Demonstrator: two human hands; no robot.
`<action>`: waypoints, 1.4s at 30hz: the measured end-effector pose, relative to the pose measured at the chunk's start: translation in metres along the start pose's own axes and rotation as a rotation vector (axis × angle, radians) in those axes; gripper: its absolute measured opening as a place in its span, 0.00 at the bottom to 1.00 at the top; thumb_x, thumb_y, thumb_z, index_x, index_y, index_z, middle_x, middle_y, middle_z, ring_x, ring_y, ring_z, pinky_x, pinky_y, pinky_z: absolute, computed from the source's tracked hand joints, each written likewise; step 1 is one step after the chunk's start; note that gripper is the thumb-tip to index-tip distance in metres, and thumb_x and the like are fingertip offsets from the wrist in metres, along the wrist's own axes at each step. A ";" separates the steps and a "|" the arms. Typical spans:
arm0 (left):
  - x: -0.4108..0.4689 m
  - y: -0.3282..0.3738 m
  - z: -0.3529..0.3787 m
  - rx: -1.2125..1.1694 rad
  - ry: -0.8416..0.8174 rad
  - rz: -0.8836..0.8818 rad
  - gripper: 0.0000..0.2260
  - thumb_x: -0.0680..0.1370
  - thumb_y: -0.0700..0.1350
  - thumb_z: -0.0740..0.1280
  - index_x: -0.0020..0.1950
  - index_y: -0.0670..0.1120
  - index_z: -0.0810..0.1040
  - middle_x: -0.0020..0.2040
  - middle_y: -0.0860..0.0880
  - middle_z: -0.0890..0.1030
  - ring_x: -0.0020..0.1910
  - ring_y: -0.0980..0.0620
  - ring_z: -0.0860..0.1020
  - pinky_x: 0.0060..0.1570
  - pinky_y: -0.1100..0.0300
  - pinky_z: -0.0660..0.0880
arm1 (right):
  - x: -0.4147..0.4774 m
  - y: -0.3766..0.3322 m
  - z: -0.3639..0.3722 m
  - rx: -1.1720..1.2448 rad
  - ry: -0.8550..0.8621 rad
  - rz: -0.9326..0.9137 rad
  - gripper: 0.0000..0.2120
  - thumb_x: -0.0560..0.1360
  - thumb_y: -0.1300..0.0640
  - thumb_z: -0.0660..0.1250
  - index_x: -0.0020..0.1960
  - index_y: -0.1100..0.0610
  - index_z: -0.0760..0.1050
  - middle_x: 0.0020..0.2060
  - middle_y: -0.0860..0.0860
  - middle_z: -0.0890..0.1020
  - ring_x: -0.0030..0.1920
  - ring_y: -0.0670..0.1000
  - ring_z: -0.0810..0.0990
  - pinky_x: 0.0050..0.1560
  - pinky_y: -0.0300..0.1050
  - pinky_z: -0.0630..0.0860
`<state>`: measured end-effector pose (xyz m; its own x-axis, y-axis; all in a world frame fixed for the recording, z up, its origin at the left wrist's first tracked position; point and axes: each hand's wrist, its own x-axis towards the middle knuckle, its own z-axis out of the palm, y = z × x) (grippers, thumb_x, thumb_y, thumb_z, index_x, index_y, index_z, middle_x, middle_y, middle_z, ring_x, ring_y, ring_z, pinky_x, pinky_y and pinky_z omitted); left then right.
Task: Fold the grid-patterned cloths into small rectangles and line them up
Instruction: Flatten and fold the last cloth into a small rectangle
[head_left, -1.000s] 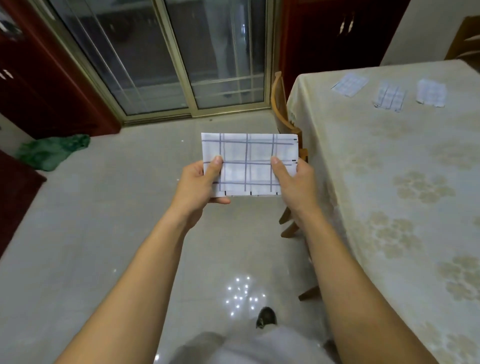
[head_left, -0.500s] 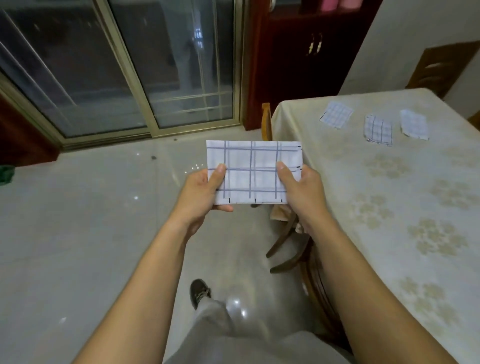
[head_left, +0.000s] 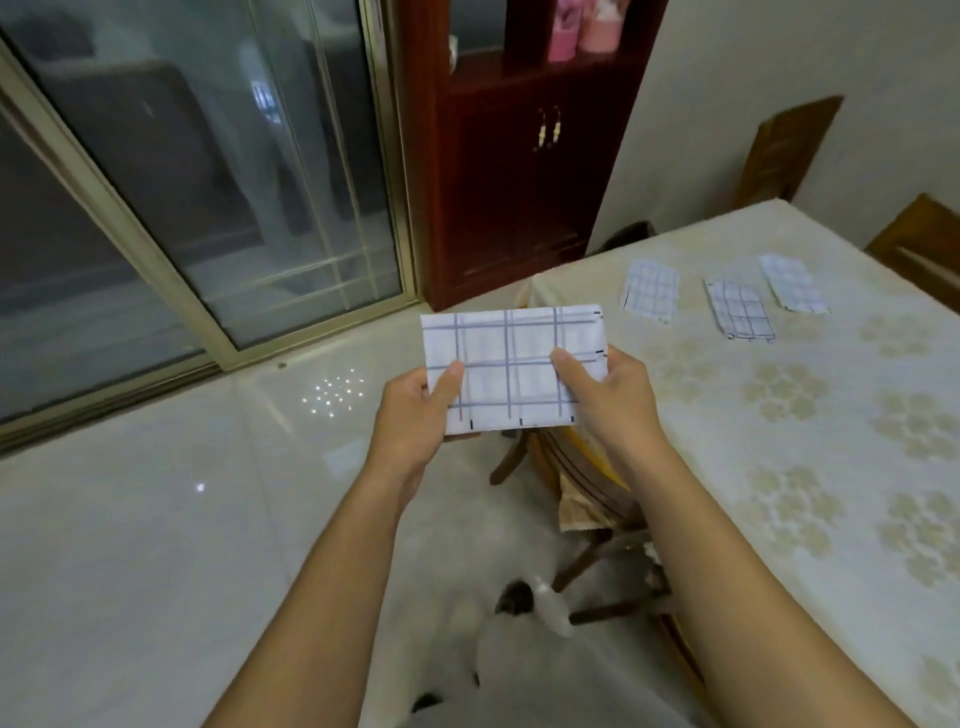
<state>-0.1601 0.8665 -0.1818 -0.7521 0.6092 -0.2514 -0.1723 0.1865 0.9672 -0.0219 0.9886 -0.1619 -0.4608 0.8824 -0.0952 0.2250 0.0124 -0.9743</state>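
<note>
Bare forearms (head_left: 332, 571), pale grey trousers (head_left: 524, 670), one dark shoe (head_left: 513, 598).

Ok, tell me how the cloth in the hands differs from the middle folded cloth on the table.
The held cloth is in the air, pinched by the left hand and right hand; the middle cloth lies flat on the table, untouched. The held cloth's long side runs left to right; the middle cloth's runs away from the camera. Both are white, grid-patterned rectangles.

Left hand (head_left: 415, 415) and right hand (head_left: 613, 400) outstretched, thumb-over pinch grip on cloth (head_left: 511, 364)
</note>
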 end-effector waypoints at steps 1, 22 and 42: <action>0.017 0.004 0.000 -0.004 -0.010 -0.004 0.07 0.83 0.50 0.65 0.55 0.50 0.82 0.42 0.58 0.86 0.42 0.60 0.84 0.37 0.58 0.83 | 0.014 0.000 0.006 0.027 0.018 0.004 0.06 0.80 0.57 0.67 0.55 0.56 0.79 0.44 0.43 0.84 0.39 0.37 0.83 0.37 0.31 0.78; 0.374 0.104 0.018 0.157 -0.114 0.032 0.09 0.84 0.43 0.63 0.63 0.50 0.77 0.53 0.52 0.85 0.51 0.52 0.85 0.39 0.56 0.83 | 0.372 -0.022 0.120 0.016 0.203 0.016 0.11 0.79 0.53 0.67 0.59 0.55 0.81 0.47 0.46 0.85 0.46 0.44 0.83 0.50 0.45 0.83; 0.669 0.178 0.099 0.194 -0.743 0.058 0.12 0.84 0.43 0.63 0.67 0.48 0.77 0.57 0.49 0.84 0.53 0.49 0.84 0.37 0.52 0.83 | 0.558 -0.052 0.171 -0.040 0.734 0.133 0.06 0.79 0.50 0.67 0.55 0.47 0.80 0.47 0.43 0.85 0.47 0.45 0.84 0.52 0.52 0.83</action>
<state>-0.6313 1.3837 -0.1814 -0.1196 0.9671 -0.2245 0.0205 0.2285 0.9733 -0.4375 1.3996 -0.1990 0.2610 0.9646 -0.0372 0.2761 -0.1115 -0.9546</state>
